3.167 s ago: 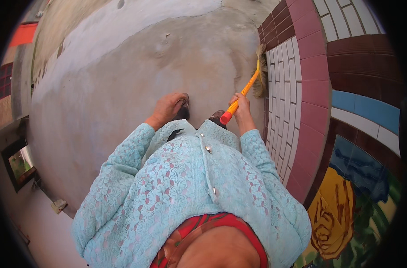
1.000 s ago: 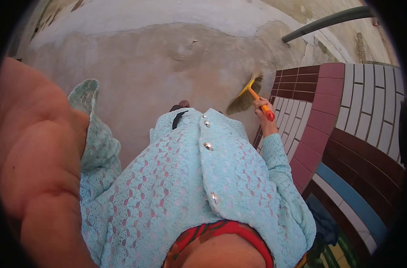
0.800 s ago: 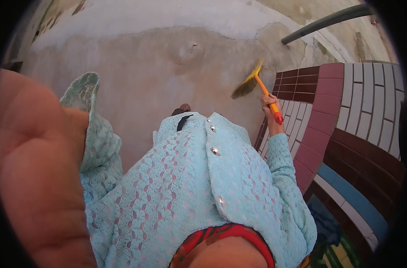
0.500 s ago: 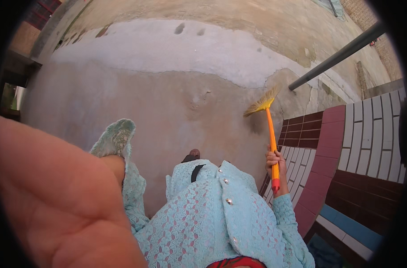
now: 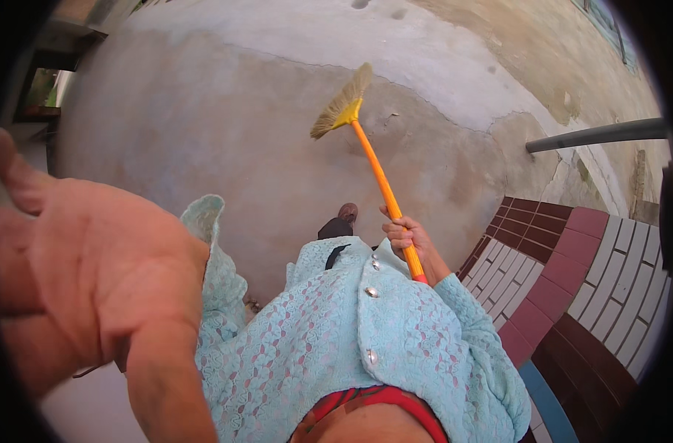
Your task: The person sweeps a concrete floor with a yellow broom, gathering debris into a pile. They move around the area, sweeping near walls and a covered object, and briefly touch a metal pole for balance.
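Observation:
My right hand (image 5: 410,240) is wrapped round the lower part of an orange handle, in front of my light blue lace jacket. The handle belongs to a broom (image 5: 377,168) with a yellow collar and a fan of straw bristles (image 5: 344,100), tilted away from me to the upper left. Its red end cap shows just below my hand. Large and close at the left is my left hand (image 5: 119,255), palm turned towards me and fingers spread. Nothing shows in that palm; the fingertips run out of view at the left edge.
The concrete floor (image 5: 263,148) is worn, with a paler strip and a crack across it. A grey pole (image 5: 595,135) juts in at the right. Beside me is a tiled wall (image 5: 620,280) in white, brown and pink. One brown shoe (image 5: 348,213) shows under the jacket.
My right hand has moved left with the broom, whose head has swung up and left. My left hand has shifted, so its palm and spread fingers now show. The view has turned somewhat.

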A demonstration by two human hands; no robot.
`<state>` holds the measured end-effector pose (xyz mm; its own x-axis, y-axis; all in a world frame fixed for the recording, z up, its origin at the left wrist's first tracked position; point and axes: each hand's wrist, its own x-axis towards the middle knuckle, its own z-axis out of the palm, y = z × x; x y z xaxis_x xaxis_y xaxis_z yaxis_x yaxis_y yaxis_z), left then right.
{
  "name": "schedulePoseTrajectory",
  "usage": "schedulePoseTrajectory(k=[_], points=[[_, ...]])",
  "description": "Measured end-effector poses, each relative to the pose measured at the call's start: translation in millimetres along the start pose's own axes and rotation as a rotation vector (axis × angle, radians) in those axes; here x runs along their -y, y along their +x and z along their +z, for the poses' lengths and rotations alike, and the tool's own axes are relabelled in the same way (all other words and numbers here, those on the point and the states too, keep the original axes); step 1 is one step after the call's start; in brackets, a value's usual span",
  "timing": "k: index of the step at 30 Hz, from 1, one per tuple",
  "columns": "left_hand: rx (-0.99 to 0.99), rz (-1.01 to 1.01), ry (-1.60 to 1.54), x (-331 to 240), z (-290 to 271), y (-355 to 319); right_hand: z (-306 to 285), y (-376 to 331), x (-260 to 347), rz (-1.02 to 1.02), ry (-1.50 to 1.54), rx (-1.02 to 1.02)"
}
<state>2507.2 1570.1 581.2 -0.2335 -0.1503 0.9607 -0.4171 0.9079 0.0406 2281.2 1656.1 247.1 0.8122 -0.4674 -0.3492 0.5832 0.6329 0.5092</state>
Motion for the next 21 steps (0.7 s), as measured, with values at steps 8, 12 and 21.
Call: schedulePoseTrajectory(k=[8,12,21], points=[[0.624,-1.097,0.387,-13.9,-43.8,-178.9,-11.6,167.2,62.7,0.044,0.172,-0.118],[0.946,-1.283,0.408,-58.1,-71.4,-294.7,-43.4,134.9,123.5,-0.153,0.255,-0.081],[0.95,-1.619,0.275,-83.4,-119.5,-379.5,-59.4,-36.1,193.8,-0.403,0.027,-0.241]])
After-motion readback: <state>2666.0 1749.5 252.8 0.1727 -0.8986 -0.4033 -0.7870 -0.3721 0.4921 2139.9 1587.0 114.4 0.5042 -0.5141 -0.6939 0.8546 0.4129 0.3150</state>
